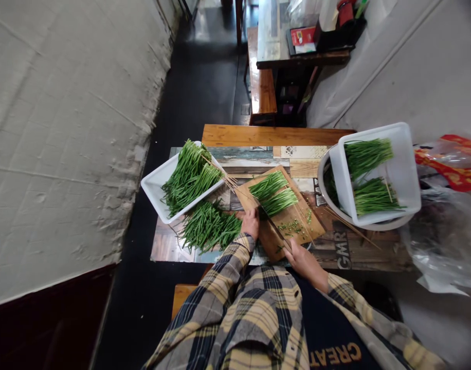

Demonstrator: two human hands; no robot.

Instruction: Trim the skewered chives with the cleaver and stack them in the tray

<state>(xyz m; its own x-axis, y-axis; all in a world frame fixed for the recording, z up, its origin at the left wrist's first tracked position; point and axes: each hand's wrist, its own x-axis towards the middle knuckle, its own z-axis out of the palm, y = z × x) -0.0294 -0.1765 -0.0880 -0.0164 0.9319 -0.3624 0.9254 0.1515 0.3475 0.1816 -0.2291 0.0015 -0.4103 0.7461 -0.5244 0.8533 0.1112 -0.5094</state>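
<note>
My right hand (303, 259) grips the handle of a knife (273, 226), whose dark blade slants up and left across a wooden cutting board (268, 244). Two bundles of garlic chives (279, 200) lie side by side on the board, just beyond the blade. At the board's left edge, my left hand (251, 223) is closed near the blade's far end and the chives' green ends; what its fingers hold is hidden. Small chopped bits (291, 226) are scattered on the board's right part. A loose pile of cut green leaves (210, 226) lies left of my left hand.
A white tub (158, 187) heaped with chives and thin wooden skewers (230, 180) stands at left. Another white tub (407, 174) with chive bundles rests over a round metal bowl (390, 224) at right, beside plastic bags (447, 231). A bench (274, 135) runs along the table's far side.
</note>
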